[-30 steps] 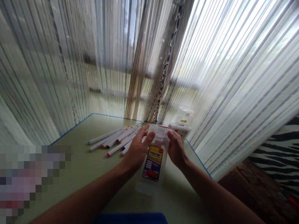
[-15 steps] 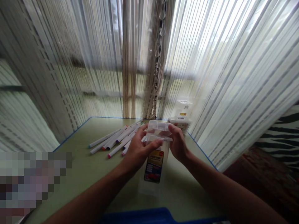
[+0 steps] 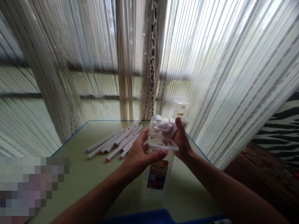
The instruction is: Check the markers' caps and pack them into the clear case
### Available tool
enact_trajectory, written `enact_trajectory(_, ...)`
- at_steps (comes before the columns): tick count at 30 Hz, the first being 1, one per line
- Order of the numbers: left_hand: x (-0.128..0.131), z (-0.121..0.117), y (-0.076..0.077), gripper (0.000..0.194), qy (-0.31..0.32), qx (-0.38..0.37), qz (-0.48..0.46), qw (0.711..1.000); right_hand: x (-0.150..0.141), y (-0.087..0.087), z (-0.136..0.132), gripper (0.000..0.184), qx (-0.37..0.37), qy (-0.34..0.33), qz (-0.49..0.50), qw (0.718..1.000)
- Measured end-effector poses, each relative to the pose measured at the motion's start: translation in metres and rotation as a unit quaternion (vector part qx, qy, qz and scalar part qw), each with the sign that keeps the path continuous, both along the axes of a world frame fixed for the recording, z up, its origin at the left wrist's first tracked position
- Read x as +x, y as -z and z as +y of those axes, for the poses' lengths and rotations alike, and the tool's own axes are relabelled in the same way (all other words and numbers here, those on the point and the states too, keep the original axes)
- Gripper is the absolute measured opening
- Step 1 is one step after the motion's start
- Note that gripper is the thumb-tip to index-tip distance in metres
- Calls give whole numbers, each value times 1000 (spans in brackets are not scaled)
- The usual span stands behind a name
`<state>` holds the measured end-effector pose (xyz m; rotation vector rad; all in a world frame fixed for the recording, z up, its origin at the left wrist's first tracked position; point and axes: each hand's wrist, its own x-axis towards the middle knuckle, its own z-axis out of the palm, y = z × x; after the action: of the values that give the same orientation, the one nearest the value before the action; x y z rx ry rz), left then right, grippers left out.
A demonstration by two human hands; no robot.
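A clear plastic marker case (image 3: 169, 165) with a dark label stands upright in front of me, its lid (image 3: 163, 127) tipped up at the back. My left hand (image 3: 140, 151) is closed round the left side of the case near its top, thumb across the front above the label. At the lid's right edge, my right hand (image 3: 182, 140) has its thumb raised against the lid, with its other fingers hidden behind the plastic. Several white markers (image 3: 121, 140) with coloured ends lie in a loose pile to the left of the case.
A second clear case (image 3: 181, 107) stands at the far right corner of the green table (image 3: 77, 174). Striped string curtains (image 3: 100, 77) hang behind the table. A blue tray-like edge (image 3: 144, 216) lies at the near side. Zebra-striped cloth (image 3: 277, 140) shows at right.
The case's lid has swung further up and back, showing more of the opening. My right thumb has risen along the lid. The view has shifted slightly.
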<state>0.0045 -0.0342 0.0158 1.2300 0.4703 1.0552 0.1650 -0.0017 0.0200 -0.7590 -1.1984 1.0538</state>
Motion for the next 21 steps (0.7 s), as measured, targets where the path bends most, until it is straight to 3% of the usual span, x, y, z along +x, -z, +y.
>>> enact_trajectory(6,-1,1,4,89,-31,14,65,997,7,-13,-2,67,-50,51,88,994)
enact_trajectory(8,-1,4,7,88,-42,53,70,995,10,-18,-2,66,-52,63,89,993)
enact_trajectory(14,-5,11,17,54,-65,194,101,974,17,-29,-4,66,-22,82,57,995)
enact_trajectory(21,-11,13,22,63,-97,337,168,921,18,-33,-11,63,-31,75,35,996)
